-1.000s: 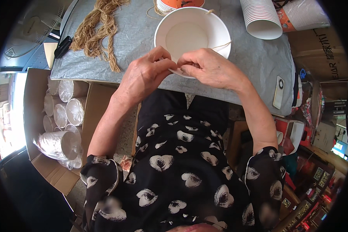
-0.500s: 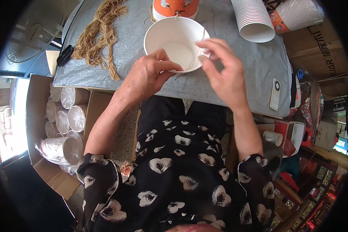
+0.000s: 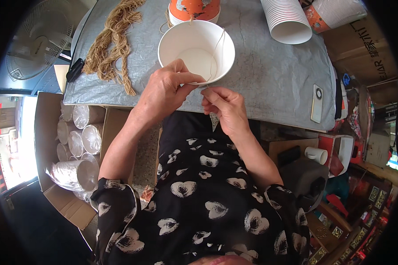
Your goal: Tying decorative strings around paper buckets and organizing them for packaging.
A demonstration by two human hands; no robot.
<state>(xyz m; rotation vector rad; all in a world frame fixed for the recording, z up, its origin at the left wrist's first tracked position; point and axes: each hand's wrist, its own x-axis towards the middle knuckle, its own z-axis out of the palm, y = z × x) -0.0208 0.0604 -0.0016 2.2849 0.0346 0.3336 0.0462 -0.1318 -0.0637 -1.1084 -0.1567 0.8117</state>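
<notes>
A white paper bowl (image 3: 194,48) lies open side up on the grey cloth-covered table (image 3: 261,84). My left hand (image 3: 166,90) pinches its near rim between thumb and fingers. Just below the rim, my right hand (image 3: 225,108) pinches a thin tan string (image 3: 217,48) that runs up across the bowl's inside to its far edge. An orange and white cup (image 3: 194,9) stands behind the bowl, touching it.
A bundle of tan twine (image 3: 112,42) lies at the table's left, with a black clip (image 3: 74,70) beside it. A stack of white paper cups (image 3: 286,20) lies at the back right. A small white remote-like device (image 3: 316,104) rests near the right edge. Wrapped cup stacks fill a cardboard box (image 3: 77,145) at left.
My right hand has dropped from the bowl's right rim to below its near edge, drawing the string taut. The bowl has shifted slightly away; my left hand stays on its rim.
</notes>
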